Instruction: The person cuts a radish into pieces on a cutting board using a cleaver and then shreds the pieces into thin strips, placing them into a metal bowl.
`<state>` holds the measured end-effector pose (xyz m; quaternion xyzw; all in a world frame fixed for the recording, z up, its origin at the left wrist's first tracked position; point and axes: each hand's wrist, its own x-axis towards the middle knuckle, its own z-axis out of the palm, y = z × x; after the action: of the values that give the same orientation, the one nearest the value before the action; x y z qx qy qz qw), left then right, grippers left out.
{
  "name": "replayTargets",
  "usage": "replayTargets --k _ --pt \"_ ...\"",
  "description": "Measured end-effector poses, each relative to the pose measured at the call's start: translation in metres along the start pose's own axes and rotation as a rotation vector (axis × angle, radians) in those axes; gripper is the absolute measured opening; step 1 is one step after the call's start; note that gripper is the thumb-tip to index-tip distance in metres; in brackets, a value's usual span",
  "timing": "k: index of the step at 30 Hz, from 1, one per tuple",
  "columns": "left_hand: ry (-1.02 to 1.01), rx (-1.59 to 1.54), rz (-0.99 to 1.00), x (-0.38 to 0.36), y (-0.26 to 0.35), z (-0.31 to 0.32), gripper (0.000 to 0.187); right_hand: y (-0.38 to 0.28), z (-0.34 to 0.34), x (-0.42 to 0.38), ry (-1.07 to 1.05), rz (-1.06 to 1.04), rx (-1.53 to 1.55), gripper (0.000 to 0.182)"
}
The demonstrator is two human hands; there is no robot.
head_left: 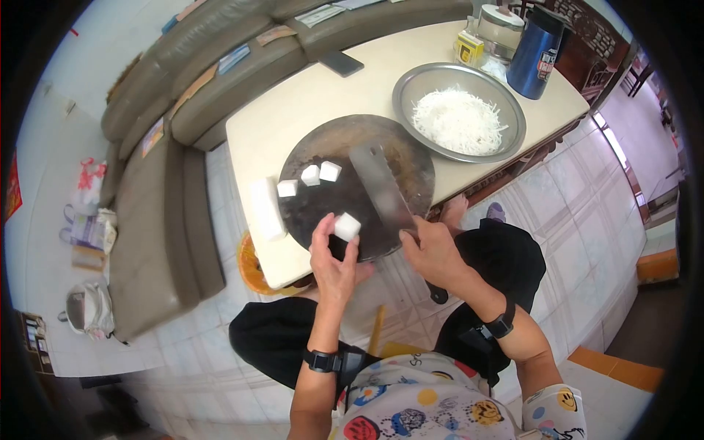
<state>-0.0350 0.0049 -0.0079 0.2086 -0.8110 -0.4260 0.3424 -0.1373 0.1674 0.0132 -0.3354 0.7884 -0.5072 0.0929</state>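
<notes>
My left hand (334, 258) pinches a white radish chunk (347, 226) between thumb and fingers, just above the near edge of a dark round chopping board (315, 205). In my right hand (433, 253) is the handle of a cleaver (380, 185), its broad blade over the right half of the board. Several other white chunks (311, 174) sit on the board's left side. A long white piece (266, 209), perhaps more radish, lies on the table beside the board. Fine white shreds (460, 121) are heaped in a metal bowl (409, 82) behind the board on the right.
The cream table (293, 103) carries a dark phone (342, 63), a blue tumbler (536, 55), a glass jar (501, 31) and a yellow box (469, 48). An orange basin (253, 265) is on the floor under the table's left corner. A grey sofa (158, 242) runs along the left and back.
</notes>
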Motion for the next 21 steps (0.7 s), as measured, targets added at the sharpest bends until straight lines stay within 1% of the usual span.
replayTargets --k 1,2,4,5,6,8,10,12,14,16,17,19,21 --pt "-0.003 0.011 0.023 0.0 -0.004 0.001 0.044 0.0 0.002 0.0 0.04 -0.09 -0.127 0.017" --pt "0.003 0.006 0.029 0.0 -0.006 0.0 0.044 -0.002 0.002 0.001 0.043 -0.098 -0.132 0.017" --pt "-0.027 0.113 0.099 0.0 -0.008 -0.001 0.043 -0.007 0.004 0.001 0.038 -0.088 -0.141 0.021" --pt "-0.027 0.078 0.087 -0.001 -0.009 0.0 0.043 -0.005 0.006 0.001 0.039 -0.097 -0.149 0.021" --pt "-0.017 0.07 0.091 -0.002 -0.01 0.0 0.043 0.001 0.01 0.0 0.072 -0.118 -0.136 0.022" --pt "0.025 0.076 0.162 -0.003 -0.011 0.002 0.042 0.009 0.017 -0.002 0.105 -0.152 -0.132 0.024" --pt "0.07 0.082 0.197 -0.003 -0.012 0.005 0.043 0.013 0.021 -0.007 0.139 -0.108 -0.121 0.027" --pt "0.114 0.086 0.232 -0.004 -0.012 0.008 0.043 0.015 0.024 -0.008 0.153 -0.111 -0.133 0.027" --pt "0.152 0.044 0.159 -0.007 -0.013 0.01 0.045 0.014 0.026 -0.01 0.162 -0.115 -0.147 0.027" --pt "0.149 0.059 0.181 -0.007 -0.014 0.009 0.045 0.008 0.029 -0.007 0.24 -0.179 -0.254 0.025" --pt "0.135 0.084 0.197 -0.006 -0.015 0.009 0.045 0.005 0.03 -0.005 0.238 -0.196 -0.261 0.025" --pt "0.132 0.086 0.223 -0.005 -0.018 0.009 0.045 0.001 0.032 -0.004 0.182 -0.194 -0.376 0.02" --pt "0.11 0.111 0.267 -0.005 -0.018 0.01 0.045 -0.002 0.034 -0.005 0.161 -0.205 -0.405 0.018"
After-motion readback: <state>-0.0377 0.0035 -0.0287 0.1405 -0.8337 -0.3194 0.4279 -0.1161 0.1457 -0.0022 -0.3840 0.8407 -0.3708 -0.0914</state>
